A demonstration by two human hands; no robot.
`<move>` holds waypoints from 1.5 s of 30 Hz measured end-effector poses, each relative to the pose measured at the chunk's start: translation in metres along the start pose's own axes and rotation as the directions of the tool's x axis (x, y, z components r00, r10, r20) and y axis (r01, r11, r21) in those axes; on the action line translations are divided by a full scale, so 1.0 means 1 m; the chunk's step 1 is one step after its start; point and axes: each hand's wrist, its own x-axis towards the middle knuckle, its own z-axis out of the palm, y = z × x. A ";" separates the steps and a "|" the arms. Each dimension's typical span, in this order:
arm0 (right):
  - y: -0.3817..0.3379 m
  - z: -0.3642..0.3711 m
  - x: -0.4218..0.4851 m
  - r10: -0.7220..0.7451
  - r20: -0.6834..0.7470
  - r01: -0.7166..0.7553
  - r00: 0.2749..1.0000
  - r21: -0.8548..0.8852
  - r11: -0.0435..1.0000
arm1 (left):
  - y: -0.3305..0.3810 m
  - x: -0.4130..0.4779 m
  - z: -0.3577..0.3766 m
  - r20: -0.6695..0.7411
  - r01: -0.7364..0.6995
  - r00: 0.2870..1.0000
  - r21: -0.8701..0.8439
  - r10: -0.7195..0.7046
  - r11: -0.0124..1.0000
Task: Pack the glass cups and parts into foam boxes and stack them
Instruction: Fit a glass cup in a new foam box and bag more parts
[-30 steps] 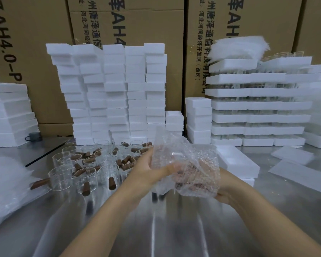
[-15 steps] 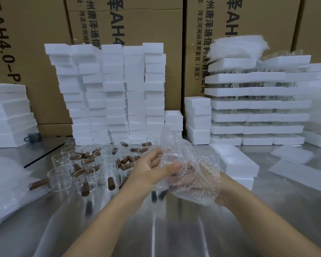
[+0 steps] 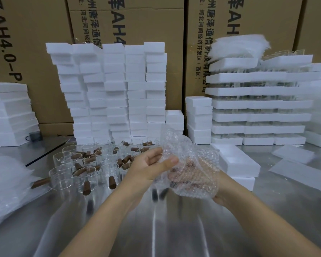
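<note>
A bubble-wrap bag with a brownish part inside is held up over the steel table. My left hand pinches the bag's left edge between thumb and fingers. My right hand cups the bag from below and behind, mostly hidden by it. Several glass cups with brown wooden handles stand grouped on the table to the left. An open white foam box lies just right of the bag.
Tall stacks of white foam boxes stand behind the cups, more packed stacks at the right, another pile at far left. Loose foam lids lie at the right, plastic bags at the left. Cardboard cartons form the back wall.
My left hand has shifted from gripping the bag's top to pinching its left edge, and the bag's upper flap has opened upward. The right hand stays under the bag.
</note>
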 end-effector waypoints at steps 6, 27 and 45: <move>-0.008 0.005 -0.005 -0.039 0.041 0.041 0.998 -0.052 0.998 | -0.004 0.002 -0.002 -0.052 0.056 0.997 -0.074 -0.060 0.996; -0.027 -0.013 -0.008 -0.031 0.125 0.047 0.992 -0.123 0.991 | -0.007 0.005 -0.016 -0.051 0.132 0.988 -0.215 -0.146 0.968; -0.011 -0.006 0.001 -0.086 0.139 0.117 0.987 -0.232 0.966 | -0.005 0.002 -0.013 -0.044 0.118 0.992 -0.007 -0.118 0.993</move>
